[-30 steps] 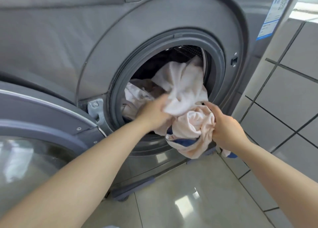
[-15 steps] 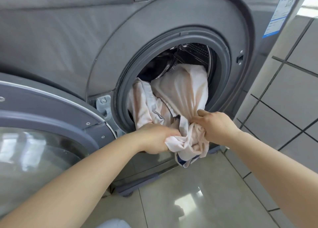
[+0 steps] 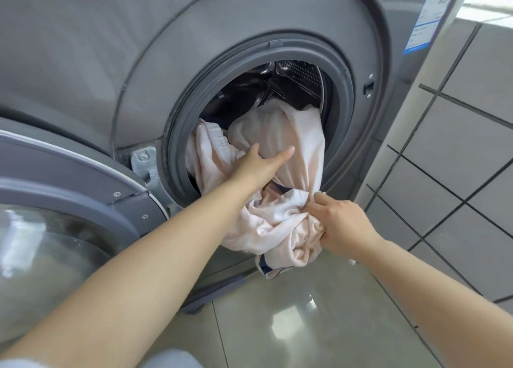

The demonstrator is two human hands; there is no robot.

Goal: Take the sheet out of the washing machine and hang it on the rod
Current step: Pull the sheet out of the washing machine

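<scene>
Gripping sheet (image 3: 280, 217) in right hand (image 3: 340, 226), left hand (image 3: 261, 163) spread, sheet's rest hidden in drum (image 3: 291, 81)

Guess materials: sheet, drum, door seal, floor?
Sheet: soft woven cloth, pale pink, matte; it bunches and creases, likely cotton.
Drum: shiny bare metal with punched holes, probably stainless steel.
Door seal: grey, matte, ribbed ring; looks like rubber.
Floor: glossy glazed tile; it mirrors window light and shows grout lines.
</scene>
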